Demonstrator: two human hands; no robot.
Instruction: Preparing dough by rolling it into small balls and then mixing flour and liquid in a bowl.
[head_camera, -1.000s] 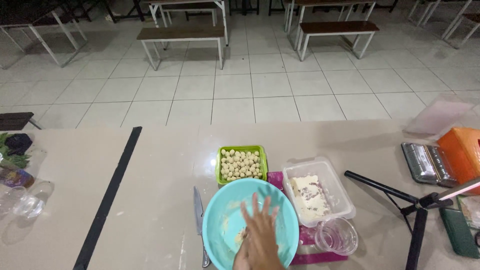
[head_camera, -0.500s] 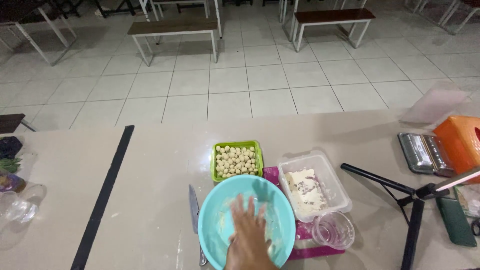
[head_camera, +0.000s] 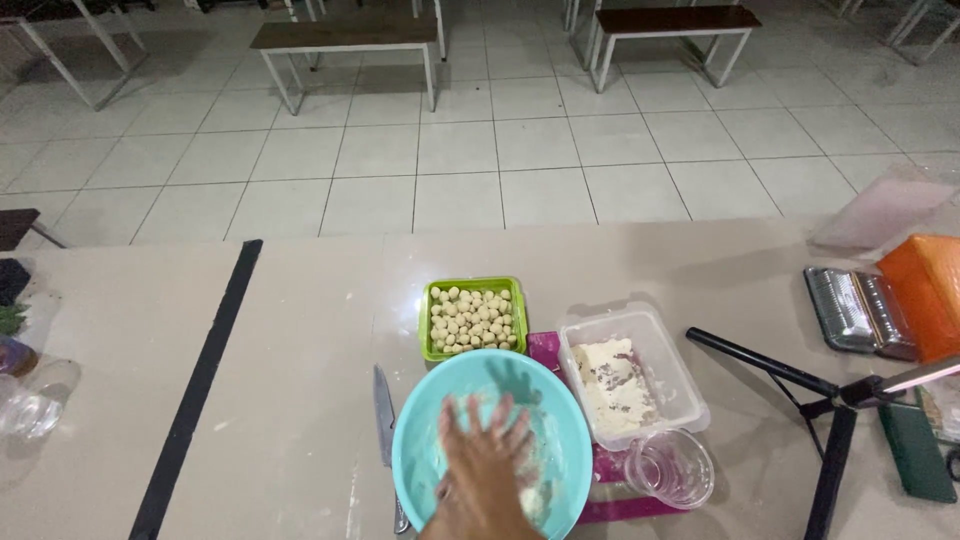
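While our one visible hand (head_camera: 487, 460), fingers spread, presses into the turquoise bowl (head_camera: 420, 450), a knife (head_camera: 385, 410) lies alongside, a green tray (head_camera: 472, 288) just beyond.

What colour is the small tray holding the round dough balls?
Bright green tray, seen in the head view, just behind the light blue bowl.

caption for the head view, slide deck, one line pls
Hand pressing into a turquoise bowl, beside a green tray of pale balls and a knife.
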